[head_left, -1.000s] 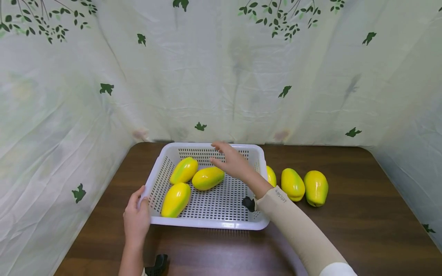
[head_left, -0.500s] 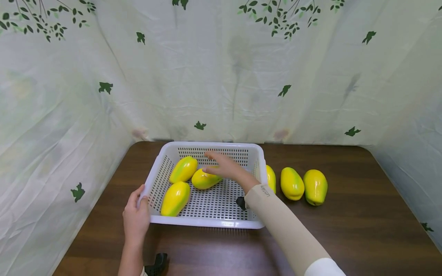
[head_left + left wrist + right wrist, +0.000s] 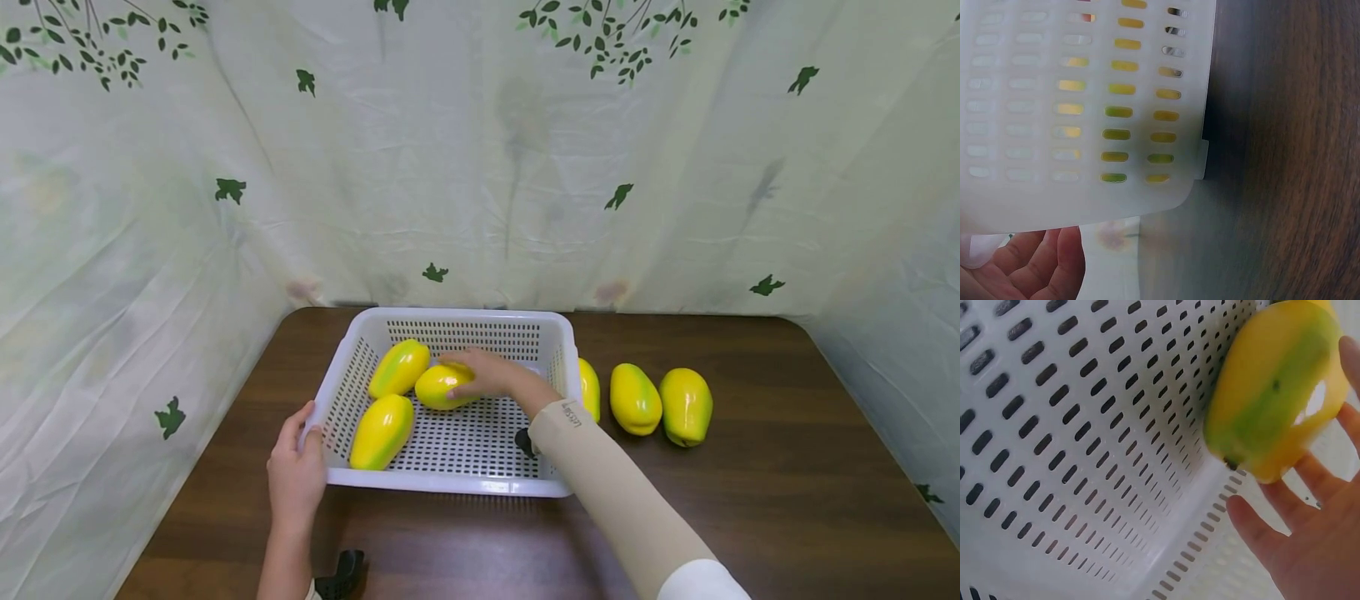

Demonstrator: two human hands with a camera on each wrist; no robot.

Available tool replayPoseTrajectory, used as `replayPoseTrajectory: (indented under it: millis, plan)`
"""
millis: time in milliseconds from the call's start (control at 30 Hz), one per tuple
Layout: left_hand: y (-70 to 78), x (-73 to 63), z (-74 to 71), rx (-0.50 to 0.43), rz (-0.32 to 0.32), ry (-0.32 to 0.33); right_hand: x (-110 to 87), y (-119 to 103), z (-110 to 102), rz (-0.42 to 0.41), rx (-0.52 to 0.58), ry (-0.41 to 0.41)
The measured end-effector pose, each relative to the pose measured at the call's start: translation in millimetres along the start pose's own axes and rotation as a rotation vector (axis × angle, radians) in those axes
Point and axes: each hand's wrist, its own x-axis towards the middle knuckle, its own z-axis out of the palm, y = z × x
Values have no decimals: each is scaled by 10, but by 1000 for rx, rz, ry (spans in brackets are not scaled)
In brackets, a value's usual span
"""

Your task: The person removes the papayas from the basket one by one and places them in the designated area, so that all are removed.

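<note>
A white perforated plastic basket (image 3: pixel 457 486) stands on the table, with three glossy yellow papayas in its left half. My left hand (image 3: pixel 296 471) holds the basket's left side near the front corner. In the left wrist view, curled fingers (image 3: pixel 1063 262) show at the edge of the basket's slotted wall. My right hand (image 3: pixel 491 372) is down inside the basket around the middle papaya (image 3: pixel 438 387), fingers on its far side and thumb on the near side. Beside that one lie the back papaya (image 3: pixel 400 368) and the front papaya (image 3: pixel 382 432).
To the basket's right, a papaya (image 3: pixel 635 400) and another papaya (image 3: pixel 686 407) lie side by side on the brown wooden table (image 3: pixel 795 467). A third papaya (image 3: pixel 589 388) is partly hidden by the basket's right wall. A leaf-printed curtain (image 3: pixel 510 208) hangs behind the table.
My right hand has moved left and down into the basket, from above it to around the middle papaya. The left hand and the basket have stayed in place.
</note>
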Motion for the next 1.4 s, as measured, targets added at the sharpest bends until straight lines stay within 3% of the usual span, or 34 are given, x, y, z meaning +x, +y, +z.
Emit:
replayPoseTrajectory:
  millis: [267,433,533,600,700,867,1033,1200,1367,1400]
  plan:
    - [57,-14,-21,15,0,-8,10,2,20,36,-24,7]
    - [438,-130,-182,-20,4,-52,7,-6,26,44,-6,5]
    - [565,-175,-235,-52,2,-55,0,-12,22,44,-4,0]
    - [500,-154,-209,-35,9,-47,-3,-14,19,41,-6,4]
    - [290,-83,-133,-17,29,-31,-3,-14,13,28,-4,22]
    - [40,-4,-19,-10,5,-1,-14,-23,-13,-10,19,49]
    - [34,-15,-15,7,16,10,-39,-38,-51,-65,79,83]
    - [234,-70,-97,0,11,-17,-68,-55,-89,-106,145,145]
    - [149,-46,-59,-8,8,-3,-124,-77,-140,-124,241,206]
    - [27,-7,-16,3,14,9,-134,-80,-151,-127,252,220]
